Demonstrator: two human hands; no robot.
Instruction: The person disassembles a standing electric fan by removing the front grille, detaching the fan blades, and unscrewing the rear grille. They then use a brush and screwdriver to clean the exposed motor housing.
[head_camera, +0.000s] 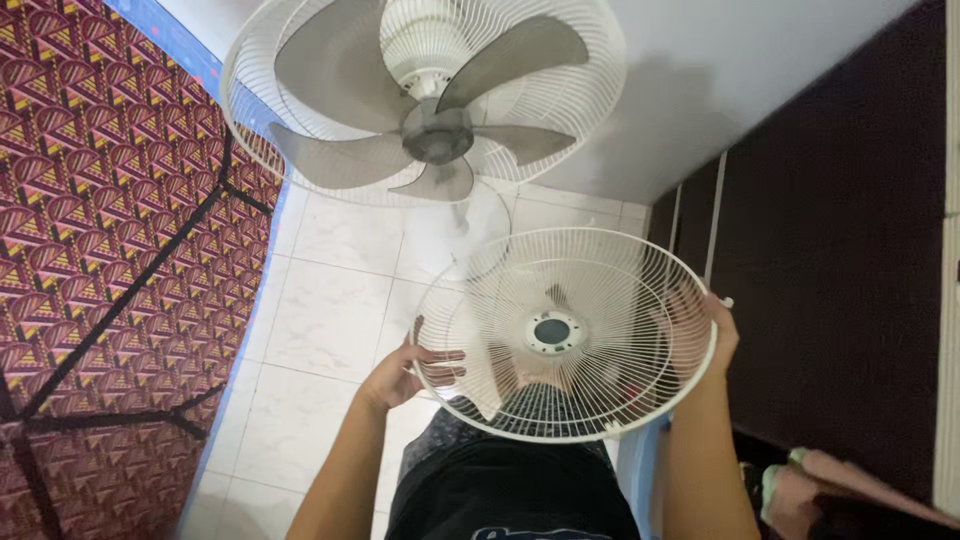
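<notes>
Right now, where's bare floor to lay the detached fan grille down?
Free: tiled floor between patterned mattress and fan base, left of the grille. Crowded: straight ahead, where the fan and base stand; right is dark cabinet. Left hand and right hand grip the rim.

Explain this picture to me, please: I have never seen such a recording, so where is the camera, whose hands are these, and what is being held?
The camera sits on a person's head and looks down, so the two bare arms are the wearer's own. The left hand and the right hand grip opposite edges of a detached white wire fan guard. Ahead stands a pedestal fan, its grey blades uncovered at the front. Below is a pale tiled floor; a red patterned mattress lies at the left.
</notes>
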